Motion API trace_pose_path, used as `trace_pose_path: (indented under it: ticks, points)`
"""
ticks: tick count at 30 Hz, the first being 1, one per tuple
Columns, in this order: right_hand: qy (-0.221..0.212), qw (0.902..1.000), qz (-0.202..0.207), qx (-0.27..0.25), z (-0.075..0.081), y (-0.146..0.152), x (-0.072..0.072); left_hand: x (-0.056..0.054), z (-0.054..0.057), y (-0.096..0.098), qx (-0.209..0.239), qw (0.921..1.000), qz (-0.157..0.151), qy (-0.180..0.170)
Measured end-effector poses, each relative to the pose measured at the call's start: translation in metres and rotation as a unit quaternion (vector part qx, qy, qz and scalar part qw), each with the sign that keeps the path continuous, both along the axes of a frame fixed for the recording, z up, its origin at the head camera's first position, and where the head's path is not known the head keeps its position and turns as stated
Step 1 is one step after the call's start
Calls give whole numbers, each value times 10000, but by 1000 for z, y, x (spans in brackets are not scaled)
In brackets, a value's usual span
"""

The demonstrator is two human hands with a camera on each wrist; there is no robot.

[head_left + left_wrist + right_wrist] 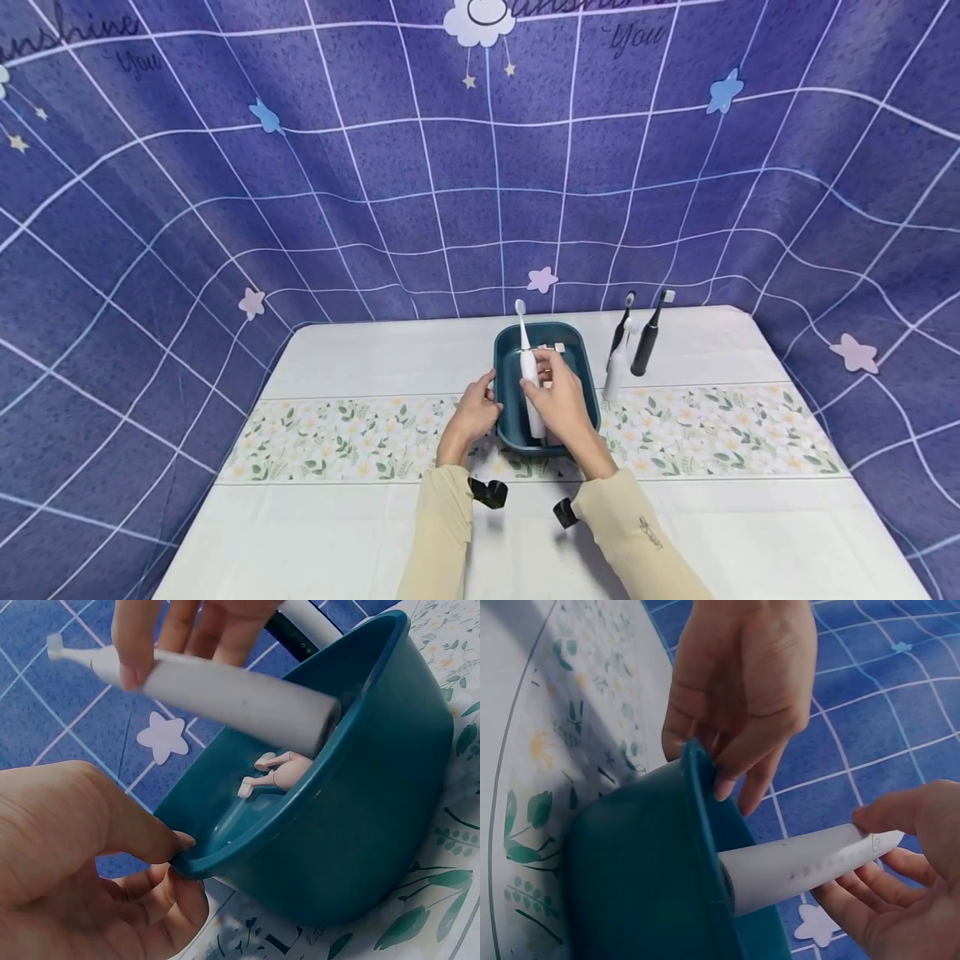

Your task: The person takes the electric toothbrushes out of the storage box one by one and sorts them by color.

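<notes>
A dark teal plastic basin (517, 446) stands on the table. At its left side my left hand (474, 410) pinches the rim between thumb and fingers. My right hand (561, 398) holds a white electric toothbrush (795, 866) by its handle, head pointing away and up. The handle's lower end is inside the basin, close to the near wall. Deeper in the basin lie pale pink toothbrushes (289, 774), partly hidden behind the near rim in the left wrist view.
Right of the basin, a white electric toothbrush (615, 373) and two black toothbrushes (646, 343) stand upright. A floral strip (322, 442) crosses the white tabletop. Behind hangs a blue gridded curtain (375, 167) with stars.
</notes>
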State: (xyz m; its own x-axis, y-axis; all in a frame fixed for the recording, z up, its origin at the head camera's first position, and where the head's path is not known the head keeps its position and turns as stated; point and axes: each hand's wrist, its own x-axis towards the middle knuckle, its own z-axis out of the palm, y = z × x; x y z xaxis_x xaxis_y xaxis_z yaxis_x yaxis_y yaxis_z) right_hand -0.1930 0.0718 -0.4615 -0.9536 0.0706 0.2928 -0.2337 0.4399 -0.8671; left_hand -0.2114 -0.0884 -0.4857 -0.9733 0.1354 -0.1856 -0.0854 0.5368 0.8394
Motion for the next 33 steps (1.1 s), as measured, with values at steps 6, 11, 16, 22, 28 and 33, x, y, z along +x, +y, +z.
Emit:
trace_pose_path:
  ticks: [6, 11, 16, 22, 28, 33]
  points:
    - [345, 9992, -24, -224, 12, 7, 13, 2, 0, 0, 55, 10000, -22, 13]
    - [586, 9974, -56, -421, 21, 17, 22, 2, 1, 1, 80, 10000, -14, -21]
    - [715, 9961, -211, -480, 22, 27, 26, 1, -1, 1, 39, 10000, 13, -17]
    - [819, 9945, -479, -443, 19, 40, 33, 0, -4, 0, 96, 10000, -11, 14]
    - [963, 9911, -643, -651, 14, 56, 39, 0, -3, 1, 16, 10000, 52, -41]
    - [1213, 9862, -809, -787, 14, 69, 43, 1, 0, 2, 32, 10000, 36, -29]
